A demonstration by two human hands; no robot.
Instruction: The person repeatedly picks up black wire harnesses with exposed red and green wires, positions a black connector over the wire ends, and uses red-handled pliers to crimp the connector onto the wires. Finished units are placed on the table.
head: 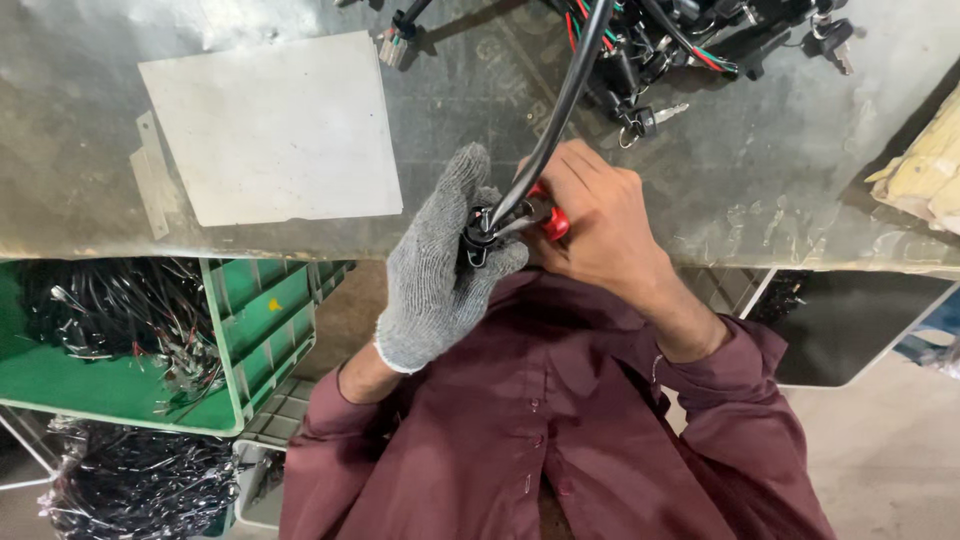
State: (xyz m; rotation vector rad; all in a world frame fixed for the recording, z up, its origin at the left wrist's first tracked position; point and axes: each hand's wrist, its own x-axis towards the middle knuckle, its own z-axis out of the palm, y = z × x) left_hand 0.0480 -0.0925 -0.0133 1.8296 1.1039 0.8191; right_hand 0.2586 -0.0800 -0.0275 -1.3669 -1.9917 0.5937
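My left hand, in a grey knit glove, grips a small black round part at the end of a thick black cable. The cable rises from the part toward the top of the view. My bare right hand is closed around a tool with red handles, whose metal jaws meet the black part. Both hands work close together just in front of the bench edge, above my maroon shirt.
A grey metal bench carries a white sheet and a pile of wired black parts with keys. A green crate of black wiring sits lower left, with bagged wiring below it. Yellowish bags lie at the right.
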